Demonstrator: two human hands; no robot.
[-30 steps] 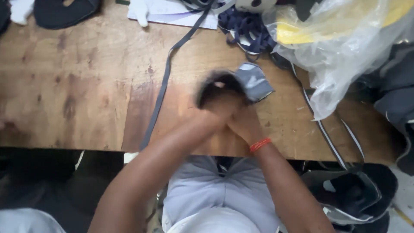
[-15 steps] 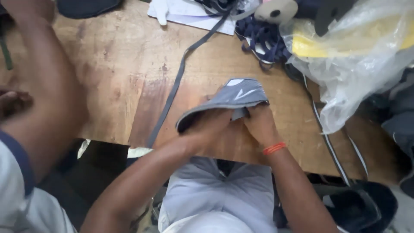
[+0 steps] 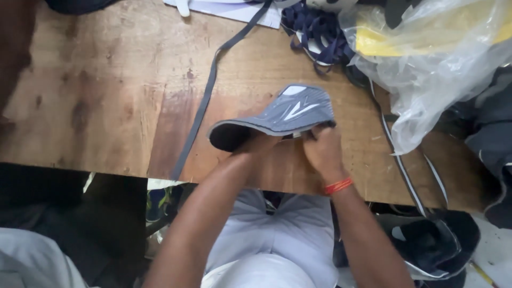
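A grey shoe upper [image 3: 282, 114] with white stripes and a dark lining lies spread above the wooden table [image 3: 106, 90]. My left hand [image 3: 261, 144] grips its lower edge from beneath, near the dark open end. My right hand [image 3: 322, 149], with an orange band on the wrist, pinches the same edge at the upper's right end. Both hands are close together at the table's near edge.
A long dark strap [image 3: 205, 101] runs across the table from the far side to the near edge. A clear plastic bag [image 3: 426, 58] with yellow material lies at right, beside dark blue laces [image 3: 314, 37]. More shoe uppers [image 3: 432, 245] sit below the table at right. Another person's arm [image 3: 13, 48] is at far left.
The shoe upper has been opened out flatter and turned, showing its striped grey side. The other person's arm at left has drawn back toward the edge of view.
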